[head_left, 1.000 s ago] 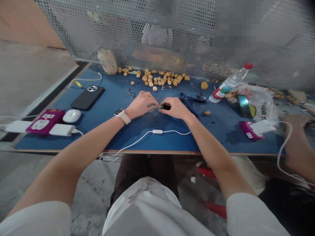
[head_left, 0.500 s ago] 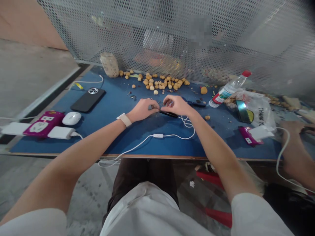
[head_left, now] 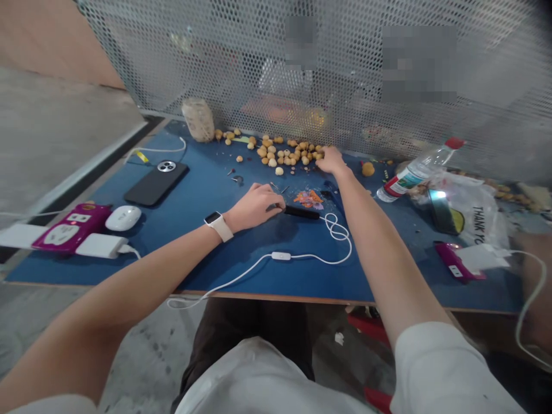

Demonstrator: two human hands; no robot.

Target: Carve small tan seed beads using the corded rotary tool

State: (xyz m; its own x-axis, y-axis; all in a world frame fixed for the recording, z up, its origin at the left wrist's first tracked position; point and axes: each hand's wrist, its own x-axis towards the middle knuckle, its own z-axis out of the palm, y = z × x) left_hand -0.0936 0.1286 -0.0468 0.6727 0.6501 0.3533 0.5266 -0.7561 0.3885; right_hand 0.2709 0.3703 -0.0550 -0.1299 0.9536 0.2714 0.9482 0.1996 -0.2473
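Observation:
My left hand point(head_left: 255, 204), with a white watch on the wrist, rests on the blue mat point(head_left: 207, 253); its fingers are curled at the near end of a slim black tool point(head_left: 302, 213). A white cable point(head_left: 302, 253) runs from the tool across the mat. Small orange scraps point(head_left: 309, 199) lie just behind the tool. My right hand point(head_left: 330, 159) is stretched far forward to the pile of small tan round pieces point(head_left: 284, 150) by the mesh wall, fingers bent down onto its right edge. What the fingers hold cannot be seen.
At left lie a black phone point(head_left: 156, 182), a white mouse point(head_left: 123, 218), a magenta power strip point(head_left: 68, 226) and a white charger point(head_left: 100, 245). A water bottle point(head_left: 416, 170) and plastic bag point(head_left: 466, 204) sit at right. The perforated metal screen point(head_left: 259, 69) closes the back. Another person's arm point(head_left: 537, 287) shows at far right.
My right hand has let go of the black tool and reached forward to the pile of round pieces. Orange scraps now show on the mat. My left hand stays at the tool.

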